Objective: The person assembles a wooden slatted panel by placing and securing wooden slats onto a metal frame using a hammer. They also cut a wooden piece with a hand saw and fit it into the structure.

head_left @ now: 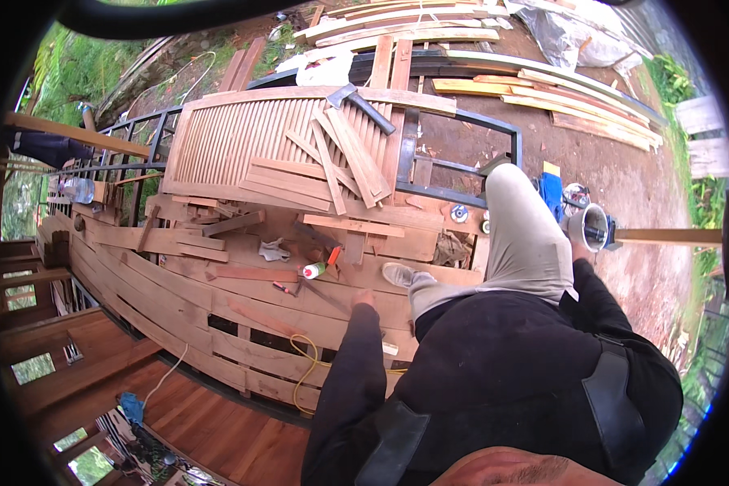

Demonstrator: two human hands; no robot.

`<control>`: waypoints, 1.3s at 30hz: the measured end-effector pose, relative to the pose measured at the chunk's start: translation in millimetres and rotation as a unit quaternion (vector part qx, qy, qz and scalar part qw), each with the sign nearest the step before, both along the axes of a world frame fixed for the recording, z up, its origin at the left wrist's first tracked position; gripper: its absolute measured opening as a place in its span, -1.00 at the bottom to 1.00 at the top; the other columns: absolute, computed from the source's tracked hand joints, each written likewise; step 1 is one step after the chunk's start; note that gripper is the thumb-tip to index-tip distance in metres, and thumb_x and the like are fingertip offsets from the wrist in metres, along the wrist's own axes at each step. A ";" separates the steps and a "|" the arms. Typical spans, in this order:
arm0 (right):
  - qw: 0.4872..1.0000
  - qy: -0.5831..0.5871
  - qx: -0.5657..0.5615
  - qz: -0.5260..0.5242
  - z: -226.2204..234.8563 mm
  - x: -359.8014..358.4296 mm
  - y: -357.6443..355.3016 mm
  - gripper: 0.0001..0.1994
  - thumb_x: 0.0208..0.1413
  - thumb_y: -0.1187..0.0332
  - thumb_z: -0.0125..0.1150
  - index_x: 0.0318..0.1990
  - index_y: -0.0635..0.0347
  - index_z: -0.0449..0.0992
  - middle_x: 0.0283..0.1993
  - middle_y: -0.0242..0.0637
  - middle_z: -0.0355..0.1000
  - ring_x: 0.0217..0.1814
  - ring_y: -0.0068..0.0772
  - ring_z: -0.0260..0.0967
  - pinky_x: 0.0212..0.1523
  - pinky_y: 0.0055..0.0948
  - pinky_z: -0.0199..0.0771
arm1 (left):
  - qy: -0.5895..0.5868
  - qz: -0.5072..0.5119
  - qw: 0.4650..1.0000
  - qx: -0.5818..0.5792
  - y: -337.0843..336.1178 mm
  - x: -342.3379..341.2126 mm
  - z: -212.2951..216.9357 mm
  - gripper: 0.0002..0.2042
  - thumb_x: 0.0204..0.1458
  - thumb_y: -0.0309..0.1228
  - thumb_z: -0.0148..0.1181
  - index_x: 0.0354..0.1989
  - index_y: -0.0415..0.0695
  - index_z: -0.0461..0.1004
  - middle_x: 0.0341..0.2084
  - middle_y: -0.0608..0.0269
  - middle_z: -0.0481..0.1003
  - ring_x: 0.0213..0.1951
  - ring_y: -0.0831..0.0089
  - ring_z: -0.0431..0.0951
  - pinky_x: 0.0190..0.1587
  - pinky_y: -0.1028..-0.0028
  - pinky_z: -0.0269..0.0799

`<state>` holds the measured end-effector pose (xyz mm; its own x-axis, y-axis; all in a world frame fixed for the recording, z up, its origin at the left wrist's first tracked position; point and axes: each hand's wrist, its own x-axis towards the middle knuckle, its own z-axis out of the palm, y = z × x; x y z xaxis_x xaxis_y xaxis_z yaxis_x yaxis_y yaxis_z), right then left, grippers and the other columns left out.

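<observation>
At my right side, my right hand (577, 232) is wrapped against a white round container (595, 225) with a dark inside; most of the fingers are hidden behind it. My left hand (364, 298) is low over the plank deck (381, 324), and its fingers cannot be made out. Left of it lie a white bottle (313, 270) with green and red parts, a small red-and-dark tool (284, 287) and a crumpled pale cloth (274, 249). Farther off, a slatted wooden panel (227, 146) carries a dark-handled axe (363, 105) and several loose wooden strips (300, 182).
A black metal frame (517, 146) runs along the panel. Stacked boards (583, 105) lie on bare ground at the far right. A yellow cord (304, 377) curls over gaps in the deck. Blue cloth (551, 193) is near my right knee. Beams (49, 275) stand at the left.
</observation>
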<state>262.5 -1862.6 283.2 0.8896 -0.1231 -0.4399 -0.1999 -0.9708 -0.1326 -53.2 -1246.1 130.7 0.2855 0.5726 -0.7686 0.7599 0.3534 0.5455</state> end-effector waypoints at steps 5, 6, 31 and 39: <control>0.982 0.127 -0.109 0.083 -61.5 6.5 -96.3 -0.57 0.13 0.00 0.15 -0.11 0.17 0.65 -0.11 0.11 0.57 0.02 0.09 0.55 0.00 -0.03 0.51 | -0.089 -0.117 0.981 0.123 -23.2 127.2 -43.7 -0.77 0.06 -0.28 0.23 -0.23 -0.20 0.56 -0.37 0.14 0.62 -0.29 0.32 0.61 -0.17 0.36 0.51; 0.977 0.147 -0.117 0.099 -59.4 16.3 -85.4 -0.58 0.13 0.00 0.14 -0.12 0.17 0.65 -0.11 0.11 0.57 0.02 0.09 0.56 0.00 -0.03 0.51 | -0.077 -0.113 0.975 0.177 -29.7 148.8 -33.2 -0.71 0.03 -0.23 0.28 -0.19 -0.17 0.57 -0.28 0.11 0.65 -0.15 0.25 0.65 -0.02 0.33 0.52; 0.894 -0.177 0.064 0.407 -280.9 496.2 196.9 -0.25 0.05 -0.12 0.35 0.30 0.10 0.28 0.10 -0.12 0.43 0.16 -0.05 0.40 0.15 -0.10 0.42 | 0.199 -0.067 0.767 0.606 8.8 357.1 16.9 -0.38 -0.10 -0.24 0.40 0.16 -0.23 0.41 0.08 -0.13 0.44 0.14 -0.04 0.43 0.21 0.12 0.33; 0.881 -0.225 0.014 0.415 -279.2 488.2 193.3 -0.25 0.02 -0.06 0.31 0.33 0.07 0.26 0.10 -0.25 0.37 0.17 -0.21 0.36 0.08 -0.19 0.40 | 0.202 -0.073 0.841 0.496 -59.3 439.0 9.5 -0.29 -0.13 -0.12 0.47 0.16 -0.29 0.38 0.09 -0.24 0.40 0.13 -0.10 0.43 0.21 0.12 0.35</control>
<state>750.7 -1669.3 3.9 0.7533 0.6576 -0.0110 0.6567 -0.7529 -0.0440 385.8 -1305.4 140.2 0.2391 0.9709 0.0154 0.9500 -0.2371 0.2033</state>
